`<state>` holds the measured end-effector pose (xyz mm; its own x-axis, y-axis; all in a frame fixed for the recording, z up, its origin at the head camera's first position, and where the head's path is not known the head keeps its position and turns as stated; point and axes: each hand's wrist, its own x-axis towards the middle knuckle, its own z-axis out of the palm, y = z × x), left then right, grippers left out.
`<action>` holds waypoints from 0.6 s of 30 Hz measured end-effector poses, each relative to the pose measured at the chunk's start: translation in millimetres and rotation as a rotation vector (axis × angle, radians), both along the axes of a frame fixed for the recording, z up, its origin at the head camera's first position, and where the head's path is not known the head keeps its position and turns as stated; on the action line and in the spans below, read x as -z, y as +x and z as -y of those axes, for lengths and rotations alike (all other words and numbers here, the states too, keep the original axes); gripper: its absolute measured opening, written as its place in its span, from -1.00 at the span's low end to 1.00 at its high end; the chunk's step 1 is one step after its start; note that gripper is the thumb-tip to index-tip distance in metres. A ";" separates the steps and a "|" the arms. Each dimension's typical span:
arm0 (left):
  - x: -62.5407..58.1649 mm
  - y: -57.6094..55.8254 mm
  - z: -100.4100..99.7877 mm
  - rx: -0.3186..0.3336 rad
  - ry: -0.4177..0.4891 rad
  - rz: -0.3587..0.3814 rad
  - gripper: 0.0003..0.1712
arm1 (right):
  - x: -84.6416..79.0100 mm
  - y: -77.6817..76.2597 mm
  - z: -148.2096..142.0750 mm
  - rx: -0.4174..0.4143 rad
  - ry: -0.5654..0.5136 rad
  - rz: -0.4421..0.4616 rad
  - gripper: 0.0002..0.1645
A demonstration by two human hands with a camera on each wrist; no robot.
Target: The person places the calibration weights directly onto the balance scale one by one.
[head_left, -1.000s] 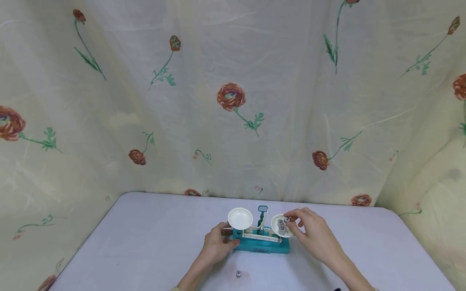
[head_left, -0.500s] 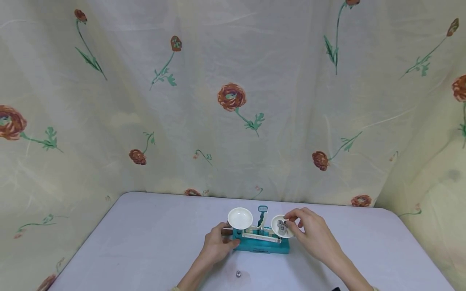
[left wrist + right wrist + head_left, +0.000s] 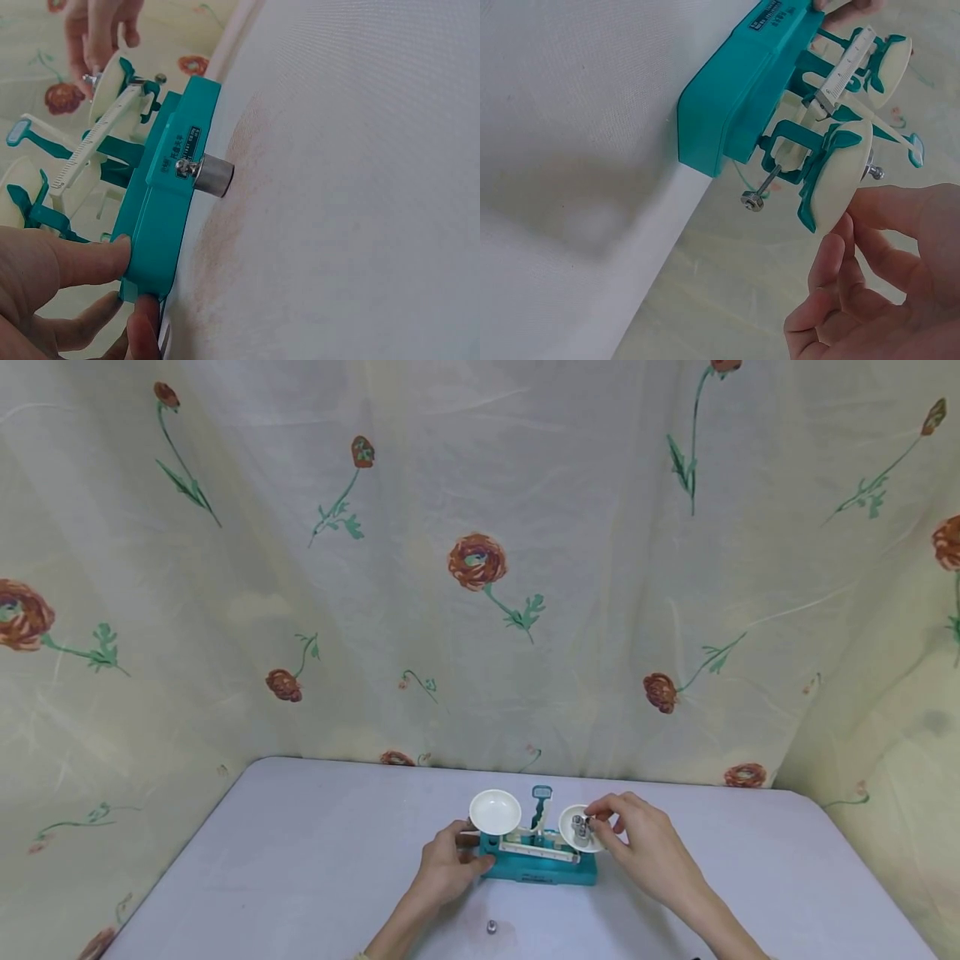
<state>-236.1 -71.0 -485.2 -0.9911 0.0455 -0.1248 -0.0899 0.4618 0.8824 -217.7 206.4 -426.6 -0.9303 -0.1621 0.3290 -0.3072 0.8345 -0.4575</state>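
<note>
A teal balance scale (image 3: 537, 867) with two white pans stands on the table. My left hand (image 3: 444, 862) grips the left end of its base, thumb in front and fingers behind. Over the right pan (image 3: 566, 833) my right hand (image 3: 647, 843) pinches a small metal weight (image 3: 588, 822) down in the pan, beside other metal weights (image 3: 580, 832). The left pan (image 3: 495, 812) holds nothing. In the right wrist view the fingertips are right at the right pan's rim and hide the pinched weight; one weight's knob (image 3: 876, 172) shows past the pan.
One loose metal weight (image 3: 491, 927) stands on the pale table (image 3: 322, 860), in front of the scale. A metal adjusting nut (image 3: 752, 201) sticks out at the scale's right end. A flowered curtain (image 3: 405, 610) hangs behind the table and along its sides.
My right hand's fingers have lowered the pinched weight slightly into the right pan, beside the other weights. The left hand and the scale have stayed put.
</note>
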 end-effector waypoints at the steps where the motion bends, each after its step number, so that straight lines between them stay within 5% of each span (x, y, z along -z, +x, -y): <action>1: -0.2 0.2 -0.1 -0.001 0.000 -0.001 -0.38 | 0.1 0.0 -0.1 -0.002 -0.001 -0.009 -0.84; 9: -1.3 0.8 0.6 0.004 0.010 -0.005 -0.38 | -4.1 5.6 4.0 0.001 -0.030 -0.041 -0.79; 18: -1.8 1.3 0.8 0.003 0.006 -0.001 -0.37 | -15.9 22.5 21.1 -0.123 -0.076 -0.060 -0.76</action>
<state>-234.9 -71.8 -483.4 -0.9912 0.0489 -0.1231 -0.0875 0.4564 0.8855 -195.2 185.3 -410.7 -0.8832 -0.2463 0.3992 -0.4338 0.7524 -0.4957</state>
